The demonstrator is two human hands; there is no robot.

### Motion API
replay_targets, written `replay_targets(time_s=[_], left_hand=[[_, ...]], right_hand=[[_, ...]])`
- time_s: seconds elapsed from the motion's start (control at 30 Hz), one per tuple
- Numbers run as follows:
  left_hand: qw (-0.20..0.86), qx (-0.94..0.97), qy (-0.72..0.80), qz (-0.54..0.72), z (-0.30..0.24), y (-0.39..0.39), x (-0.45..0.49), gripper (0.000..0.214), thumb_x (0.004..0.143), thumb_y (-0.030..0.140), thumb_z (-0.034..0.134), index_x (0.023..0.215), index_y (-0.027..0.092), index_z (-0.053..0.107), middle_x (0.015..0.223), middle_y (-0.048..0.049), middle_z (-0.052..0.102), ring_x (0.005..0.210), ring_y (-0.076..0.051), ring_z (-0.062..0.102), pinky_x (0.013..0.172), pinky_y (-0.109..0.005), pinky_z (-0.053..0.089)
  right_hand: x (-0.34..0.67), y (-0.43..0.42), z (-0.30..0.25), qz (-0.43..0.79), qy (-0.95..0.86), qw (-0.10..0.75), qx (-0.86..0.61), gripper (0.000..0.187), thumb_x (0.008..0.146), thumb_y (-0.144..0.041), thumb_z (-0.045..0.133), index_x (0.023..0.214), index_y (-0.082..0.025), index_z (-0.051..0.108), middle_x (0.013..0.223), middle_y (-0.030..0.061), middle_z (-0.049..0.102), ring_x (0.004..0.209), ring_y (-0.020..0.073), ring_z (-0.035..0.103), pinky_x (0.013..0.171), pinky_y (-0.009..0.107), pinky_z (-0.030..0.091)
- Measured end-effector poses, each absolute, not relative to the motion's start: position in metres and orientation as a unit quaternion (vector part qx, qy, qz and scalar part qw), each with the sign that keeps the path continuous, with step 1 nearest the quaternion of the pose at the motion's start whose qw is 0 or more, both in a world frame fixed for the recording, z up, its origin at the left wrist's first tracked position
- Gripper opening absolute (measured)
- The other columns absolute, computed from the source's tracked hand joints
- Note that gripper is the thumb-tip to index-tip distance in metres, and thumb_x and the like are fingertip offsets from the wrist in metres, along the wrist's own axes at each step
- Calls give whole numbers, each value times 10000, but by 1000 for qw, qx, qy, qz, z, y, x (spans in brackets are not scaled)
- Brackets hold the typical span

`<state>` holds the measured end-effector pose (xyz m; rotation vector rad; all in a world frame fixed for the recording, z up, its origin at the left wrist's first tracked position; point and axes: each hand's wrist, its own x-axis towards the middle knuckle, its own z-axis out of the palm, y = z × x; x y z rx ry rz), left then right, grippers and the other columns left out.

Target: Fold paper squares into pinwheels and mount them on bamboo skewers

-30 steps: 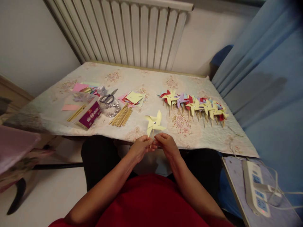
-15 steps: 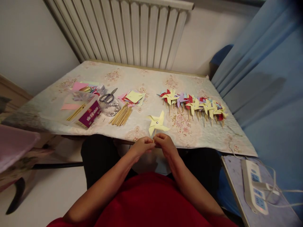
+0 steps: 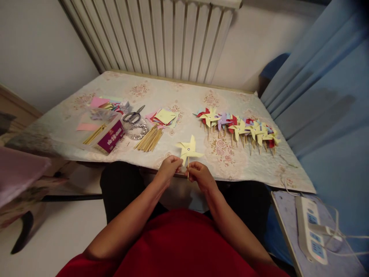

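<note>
A pale yellow paper pinwheel faces me just above the table's front edge, its stick pointing down. The fingers of my right hand are closed round the lower part of that stick. At the tip of the lower-left blade, my left hand has its thumb and forefinger pinched together, apparently on the paper. A bundle of thin wooden sticks lies left of the pinwheel. Behind it is a pile of coloured paper squares, a yellow one on top.
Several finished pinwheels lie in a row on the right. To the left are scissors, a round tub of small shiny pieces and a purple-labelled plastic box. A power strip with cables rests at lower right.
My left hand has left the stick and moved up and left to the lower blade. My right hand still grips the stick, and the pinwheel has turned slightly.
</note>
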<state>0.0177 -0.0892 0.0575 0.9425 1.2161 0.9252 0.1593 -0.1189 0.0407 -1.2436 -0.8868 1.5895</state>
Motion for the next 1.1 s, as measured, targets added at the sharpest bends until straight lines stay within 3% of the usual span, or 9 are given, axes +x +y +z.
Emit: replay_targets(time_s=[0.87, 1.1], left_hand=[[678, 382, 510, 365, 60, -92, 22, 204, 704, 226, 601, 625, 180, 418, 488, 51, 484, 436, -65, 464, 477, -202, 309], [673, 400, 506, 363, 62, -95, 25, 231, 721, 275, 616, 622, 179, 431, 506, 35, 497, 461, -76, 487, 477, -210, 301]], right_hand=[[158, -120, 38, 658, -355, 455, -484, 248, 626, -315, 701, 808, -182, 600, 613, -24, 638, 446, 85, 475, 473, 229, 324], [157, -121, 37, 648, -364, 450, -495, 232, 626, -323, 699, 789, -184, 609, 624, -18, 645, 461, 89, 481, 478, 233, 333]])
